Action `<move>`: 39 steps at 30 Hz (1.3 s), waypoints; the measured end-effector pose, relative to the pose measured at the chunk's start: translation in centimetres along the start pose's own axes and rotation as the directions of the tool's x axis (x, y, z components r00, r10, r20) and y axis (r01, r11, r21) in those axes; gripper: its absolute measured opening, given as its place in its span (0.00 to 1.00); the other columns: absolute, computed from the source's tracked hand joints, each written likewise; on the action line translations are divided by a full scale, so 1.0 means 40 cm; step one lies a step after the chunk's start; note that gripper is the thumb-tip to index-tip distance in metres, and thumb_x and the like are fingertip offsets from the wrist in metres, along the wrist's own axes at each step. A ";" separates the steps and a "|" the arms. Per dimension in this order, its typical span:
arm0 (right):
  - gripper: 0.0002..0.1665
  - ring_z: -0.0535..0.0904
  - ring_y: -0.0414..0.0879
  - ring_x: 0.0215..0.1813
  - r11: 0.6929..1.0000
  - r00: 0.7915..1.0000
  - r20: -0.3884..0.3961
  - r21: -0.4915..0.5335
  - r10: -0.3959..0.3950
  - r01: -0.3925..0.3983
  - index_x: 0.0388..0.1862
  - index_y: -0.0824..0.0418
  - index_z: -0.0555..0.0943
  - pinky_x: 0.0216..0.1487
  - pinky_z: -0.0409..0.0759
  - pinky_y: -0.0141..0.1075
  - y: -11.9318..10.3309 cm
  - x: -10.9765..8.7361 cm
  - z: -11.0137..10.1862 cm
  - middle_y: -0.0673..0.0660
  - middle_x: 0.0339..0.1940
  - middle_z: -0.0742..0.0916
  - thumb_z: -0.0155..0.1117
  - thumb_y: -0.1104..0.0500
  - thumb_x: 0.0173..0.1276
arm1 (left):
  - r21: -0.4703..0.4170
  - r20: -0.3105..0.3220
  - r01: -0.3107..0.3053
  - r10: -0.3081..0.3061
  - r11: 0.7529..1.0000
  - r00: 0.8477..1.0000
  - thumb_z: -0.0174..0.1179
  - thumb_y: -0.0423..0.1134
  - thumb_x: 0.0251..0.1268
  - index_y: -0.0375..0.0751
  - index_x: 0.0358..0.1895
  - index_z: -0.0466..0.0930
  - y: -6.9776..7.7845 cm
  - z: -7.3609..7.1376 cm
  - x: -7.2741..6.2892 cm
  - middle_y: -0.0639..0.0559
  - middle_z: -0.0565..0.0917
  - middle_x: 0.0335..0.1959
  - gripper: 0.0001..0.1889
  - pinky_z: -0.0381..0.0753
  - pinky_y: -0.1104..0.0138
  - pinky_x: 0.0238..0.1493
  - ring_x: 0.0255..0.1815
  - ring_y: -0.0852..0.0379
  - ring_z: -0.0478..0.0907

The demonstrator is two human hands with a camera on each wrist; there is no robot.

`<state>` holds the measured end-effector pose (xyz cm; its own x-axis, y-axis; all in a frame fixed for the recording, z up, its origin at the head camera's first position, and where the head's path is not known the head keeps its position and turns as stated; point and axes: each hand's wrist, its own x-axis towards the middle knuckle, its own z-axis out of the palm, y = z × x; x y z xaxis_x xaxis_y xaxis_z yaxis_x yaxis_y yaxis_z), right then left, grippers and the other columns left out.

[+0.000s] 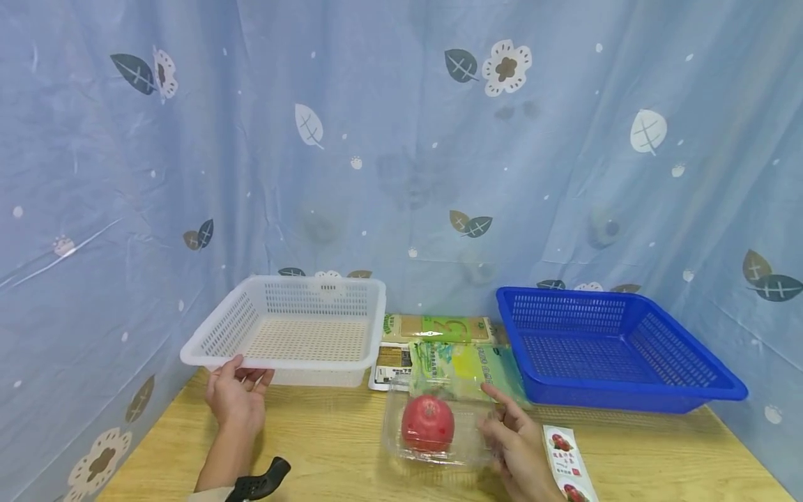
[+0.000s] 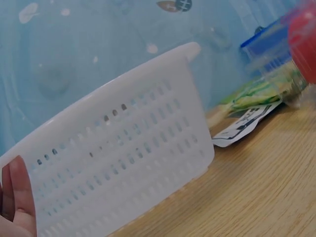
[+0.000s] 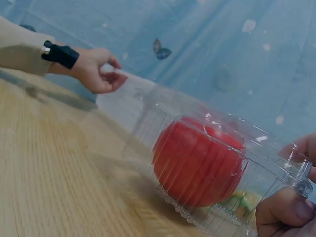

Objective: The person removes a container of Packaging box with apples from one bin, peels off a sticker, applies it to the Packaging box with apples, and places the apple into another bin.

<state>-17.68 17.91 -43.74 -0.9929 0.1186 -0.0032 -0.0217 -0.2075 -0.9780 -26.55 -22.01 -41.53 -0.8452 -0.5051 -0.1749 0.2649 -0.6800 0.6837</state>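
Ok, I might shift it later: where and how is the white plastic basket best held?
Probably pinch the near rim of the white plastic basket from the front, as the left grip does: the rim overhangs the wall, while the far side stands near the curtain.

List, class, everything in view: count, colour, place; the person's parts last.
White rectangular plastic basket: 1, white, left
Blue rectangular plastic basket: 1, blue, right
Clear rectangular plastic box: 1, colourless, front centre
Round red fruit: 1, red, inside the box
Flat printed packets: at least 3, green, tan, yellow, white, between the baskets
Long sticker strip: 1, white and red, front right
Wood-grain table: 1, light brown, underneath
Patterned curtain: at least 1, light blue, behind
Wrist strap: 1, black, left wrist
Sleeve: 1, beige, left forearm
Left-hand grip: 1, bare, on white basket's rim
Right-hand grip: 1, bare, on box's edge
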 end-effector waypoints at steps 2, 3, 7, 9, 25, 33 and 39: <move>0.40 0.58 0.35 0.17 1.000 1.000 0.009 0.007 0.012 -0.012 0.76 0.61 0.65 0.12 0.56 0.25 0.006 -0.001 -0.002 0.49 0.29 0.71 0.60 0.72 0.65 | 0.011 0.005 0.016 -0.016 1.000 1.000 0.52 0.40 0.79 0.46 0.52 0.66 0.000 0.000 -0.001 0.52 0.77 0.34 0.08 0.86 0.66 0.38 0.29 0.57 0.78; 0.40 0.58 0.35 0.17 1.000 1.000 0.011 0.010 0.021 -0.022 0.77 0.61 0.65 0.12 0.55 0.25 0.008 -0.001 -0.003 0.49 0.29 0.71 0.60 0.72 0.65 | 0.018 0.007 0.023 -0.023 1.000 1.000 0.52 0.39 0.78 0.46 0.52 0.67 0.000 0.000 -0.002 0.52 0.77 0.34 0.08 0.86 0.66 0.39 0.30 0.57 0.78; 0.41 0.57 0.35 0.16 0.999 0.999 0.003 0.010 0.048 -0.048 0.76 0.60 0.66 0.12 0.55 0.25 0.018 0.000 -0.007 0.50 0.30 0.72 0.60 0.72 0.63 | 0.037 0.013 0.035 -0.035 0.999 0.999 0.52 0.37 0.78 0.46 0.52 0.66 0.005 0.002 -0.007 0.52 0.76 0.35 0.07 0.85 0.67 0.41 0.31 0.57 0.77; 0.40 0.57 0.34 0.16 0.999 0.999 0.000 -0.003 0.052 -0.052 0.76 0.60 0.66 0.13 0.55 0.24 0.020 0.001 -0.008 0.50 0.30 0.72 0.60 0.72 0.63 | 0.036 0.009 0.037 -0.037 0.999 0.999 0.52 0.35 0.77 0.45 0.51 0.65 0.008 0.006 -0.009 0.52 0.75 0.35 0.07 0.85 0.67 0.40 0.31 0.57 0.76; 0.36 0.58 0.35 0.16 0.995 0.999 -0.031 -0.094 0.022 -0.025 0.71 0.54 0.71 0.14 0.55 0.26 0.025 -0.002 -0.016 0.52 0.33 0.71 0.65 0.68 0.64 | 0.010 -0.030 0.002 -0.002 1.000 1.000 0.49 0.32 0.75 0.43 0.47 0.65 0.000 0.012 -0.018 0.51 0.75 0.31 0.05 0.84 0.64 0.32 0.23 0.55 0.76; 0.34 0.60 0.36 0.16 0.991 0.996 -0.059 -0.111 0.063 -0.069 0.71 0.57 0.65 0.14 0.58 0.27 0.011 -0.002 -0.036 0.49 0.28 0.75 0.66 0.59 0.70 | 0.134 -0.074 -0.065 0.075 0.989 0.994 0.43 0.31 0.68 0.42 0.41 0.64 -0.074 0.029 -0.055 0.52 0.74 0.25 0.03 0.78 0.62 0.22 0.15 0.55 0.73; 0.35 0.67 0.37 0.15 0.991 0.993 -0.092 -0.102 0.077 -0.086 0.71 0.60 0.63 0.12 0.60 0.26 0.009 -0.005 -0.036 0.49 0.31 0.78 0.66 0.53 0.72 | 0.299 -0.044 -0.140 0.160 0.944 0.986 0.48 0.30 0.64 0.40 0.34 0.68 -0.135 0.048 -0.089 0.53 0.73 0.19 0.02 0.80 0.65 0.20 0.13 0.57 0.74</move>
<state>-17.33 19.19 -44.41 -0.9766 0.1916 -0.0975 0.0759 -0.1168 -0.9902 -25.86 -15.52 -43.25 -0.7707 -0.6302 -0.0939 0.2299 -0.4124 0.8815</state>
